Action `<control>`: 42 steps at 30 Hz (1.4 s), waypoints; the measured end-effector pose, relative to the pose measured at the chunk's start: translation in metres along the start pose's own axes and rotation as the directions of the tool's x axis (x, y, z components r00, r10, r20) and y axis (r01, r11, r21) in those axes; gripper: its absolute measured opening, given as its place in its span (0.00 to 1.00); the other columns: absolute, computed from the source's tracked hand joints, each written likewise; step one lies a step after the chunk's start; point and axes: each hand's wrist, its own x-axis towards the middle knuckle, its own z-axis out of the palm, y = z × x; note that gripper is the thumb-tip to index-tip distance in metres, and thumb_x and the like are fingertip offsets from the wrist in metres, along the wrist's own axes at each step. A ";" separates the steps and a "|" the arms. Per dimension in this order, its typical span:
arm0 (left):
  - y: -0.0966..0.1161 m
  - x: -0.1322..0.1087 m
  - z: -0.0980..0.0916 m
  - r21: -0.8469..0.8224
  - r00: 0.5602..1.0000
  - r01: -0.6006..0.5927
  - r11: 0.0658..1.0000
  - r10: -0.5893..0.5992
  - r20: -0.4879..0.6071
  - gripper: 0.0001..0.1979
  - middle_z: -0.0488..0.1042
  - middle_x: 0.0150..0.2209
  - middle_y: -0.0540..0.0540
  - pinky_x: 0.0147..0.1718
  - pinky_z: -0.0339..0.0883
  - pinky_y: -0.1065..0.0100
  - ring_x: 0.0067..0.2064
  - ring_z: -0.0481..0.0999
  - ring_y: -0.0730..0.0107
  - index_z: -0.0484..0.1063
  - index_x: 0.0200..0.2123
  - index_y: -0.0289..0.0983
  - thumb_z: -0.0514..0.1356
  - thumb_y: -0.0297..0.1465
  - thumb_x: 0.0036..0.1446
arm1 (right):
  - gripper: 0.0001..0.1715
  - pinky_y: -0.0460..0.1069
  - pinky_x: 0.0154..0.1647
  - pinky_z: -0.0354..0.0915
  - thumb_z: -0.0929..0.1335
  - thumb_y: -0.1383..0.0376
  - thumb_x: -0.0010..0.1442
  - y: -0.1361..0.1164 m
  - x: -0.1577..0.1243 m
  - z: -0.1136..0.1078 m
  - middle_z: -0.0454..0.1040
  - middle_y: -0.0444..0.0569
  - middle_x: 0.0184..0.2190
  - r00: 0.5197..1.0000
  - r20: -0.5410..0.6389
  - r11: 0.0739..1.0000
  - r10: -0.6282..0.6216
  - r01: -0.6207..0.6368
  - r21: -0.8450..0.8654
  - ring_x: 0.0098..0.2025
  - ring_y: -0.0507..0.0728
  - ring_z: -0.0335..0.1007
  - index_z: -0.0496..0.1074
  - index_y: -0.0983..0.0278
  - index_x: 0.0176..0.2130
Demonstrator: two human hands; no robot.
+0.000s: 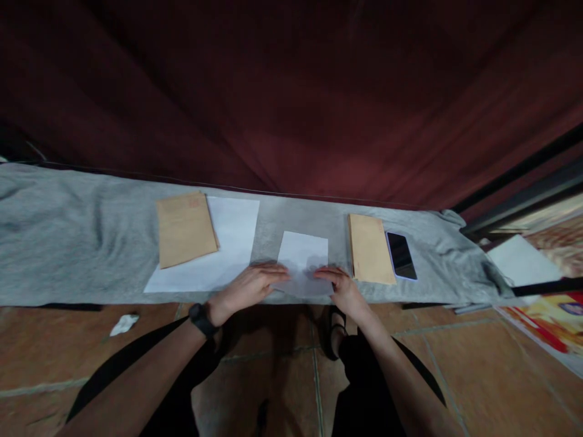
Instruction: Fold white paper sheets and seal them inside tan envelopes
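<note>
A white sheet of paper (303, 250) lies in front of me near the bench's front edge, its near part curling up as if folded over. My left hand (252, 285) grips its left near side, fingers on top and thumb mostly hidden. On the opposite side, my right hand (341, 286) has its fingers closed on the near right part of the same sheet. To the right of that hand sits a stack of brown envelopes (372, 250). More brown envelopes (186, 230) rest on a pile of larger white paper (232, 243) to the left.
A phone (401, 255) lies beside the right envelopes. Grey cloth (91, 237) covers the narrow bench, backed by a dark red curtain (291, 109). A white box-like object (523, 261) stands at the far right. Crumpled tissue (124, 325) is on the tiled floor (255, 388).
</note>
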 end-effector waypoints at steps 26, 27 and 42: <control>-0.005 0.056 0.008 -0.150 0.713 0.652 0.743 -0.668 -0.210 0.13 0.76 0.28 0.50 0.29 0.58 0.70 0.30 0.74 0.68 0.72 0.29 0.40 0.55 0.39 0.63 | 0.16 0.45 0.33 0.60 0.63 0.56 0.68 0.004 0.035 -0.002 0.80 0.47 0.31 0.876 -0.100 0.857 0.472 -0.482 -0.180 0.35 0.56 0.76 0.77 0.59 0.36; -0.004 0.059 0.007 -0.118 0.697 0.681 0.723 -0.689 -0.199 0.13 0.77 0.29 0.49 0.28 0.58 0.70 0.31 0.75 0.67 0.73 0.30 0.40 0.55 0.39 0.64 | 0.17 0.45 0.33 0.60 0.64 0.55 0.68 0.004 0.037 -0.002 0.81 0.48 0.32 0.872 -0.105 0.846 0.478 -0.489 -0.213 0.37 0.56 0.77 0.77 0.59 0.35; 0.004 0.075 0.004 0.098 0.616 0.786 0.610 -0.762 -0.201 0.13 0.82 0.38 0.44 0.35 0.67 0.67 0.41 0.80 0.59 0.77 0.39 0.42 0.54 0.40 0.65 | 0.22 0.49 0.40 0.67 0.61 0.53 0.70 -0.007 0.052 -0.002 0.82 0.55 0.41 0.838 -0.132 0.755 0.530 -0.537 -0.377 0.44 0.61 0.80 0.80 0.60 0.42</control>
